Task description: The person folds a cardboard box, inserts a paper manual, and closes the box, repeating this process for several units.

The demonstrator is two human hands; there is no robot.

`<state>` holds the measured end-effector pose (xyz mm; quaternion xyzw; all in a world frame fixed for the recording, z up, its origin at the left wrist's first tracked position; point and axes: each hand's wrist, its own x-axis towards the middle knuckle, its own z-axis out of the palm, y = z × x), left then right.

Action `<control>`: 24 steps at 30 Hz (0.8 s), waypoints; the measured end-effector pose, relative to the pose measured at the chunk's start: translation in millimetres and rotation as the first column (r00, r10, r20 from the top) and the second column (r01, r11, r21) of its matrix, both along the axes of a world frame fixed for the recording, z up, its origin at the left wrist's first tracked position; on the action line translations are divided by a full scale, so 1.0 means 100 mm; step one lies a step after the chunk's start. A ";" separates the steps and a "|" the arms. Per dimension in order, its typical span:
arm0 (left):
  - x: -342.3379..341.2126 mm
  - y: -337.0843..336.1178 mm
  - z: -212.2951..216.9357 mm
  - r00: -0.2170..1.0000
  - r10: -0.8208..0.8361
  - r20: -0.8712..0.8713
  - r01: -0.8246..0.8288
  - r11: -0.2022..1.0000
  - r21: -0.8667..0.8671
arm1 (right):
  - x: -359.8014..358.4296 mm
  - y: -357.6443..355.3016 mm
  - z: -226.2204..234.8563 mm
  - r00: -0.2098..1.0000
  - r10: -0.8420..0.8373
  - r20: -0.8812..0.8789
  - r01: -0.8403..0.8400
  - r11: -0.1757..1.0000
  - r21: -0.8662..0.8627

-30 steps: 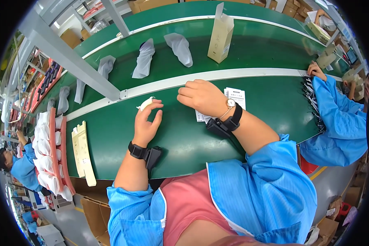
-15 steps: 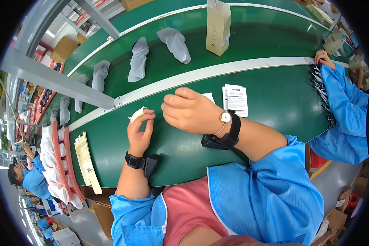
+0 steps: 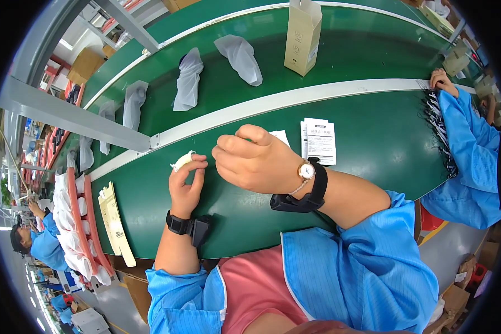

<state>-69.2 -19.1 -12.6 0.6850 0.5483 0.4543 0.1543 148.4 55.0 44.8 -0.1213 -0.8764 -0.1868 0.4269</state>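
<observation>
A tall beige carton (image 3: 302, 36) stands upright on the far belt (image 3: 373, 50), near its white dividing edge. Grey pouches (image 3: 239, 58) lie in a row to its left along that belt. Two printed leaflets (image 3: 319, 140) lie flat on the near green table (image 3: 389, 150). Flat cream cartons (image 3: 116, 220) sit at the table's left edge.

leaflets (image 3: 319, 140) right of hands, carton (image 3: 302, 36) behind

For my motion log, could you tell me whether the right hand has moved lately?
Yes. The right hand has shifted left, off the white leaflets, closer to the left hand.
</observation>
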 end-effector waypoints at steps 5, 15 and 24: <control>0.00 0.01 0.00 1.000 -0.006 0.007 0.006 1.000 -0.002 | 0.00 0.00 -0.01 1.000 0.011 -0.007 -0.011 1.000 -0.016; -0.03 0.01 -0.01 1.000 -0.025 0.009 0.024 0.999 0.029 | -0.02 0.06 -0.07 0.999 0.035 0.025 -0.034 0.998 -0.054; -0.02 0.02 -0.02 0.999 -0.021 -0.029 0.021 1.000 0.001 | 0.00 0.28 -0.73 0.923 0.088 0.375 0.196 0.733 -0.652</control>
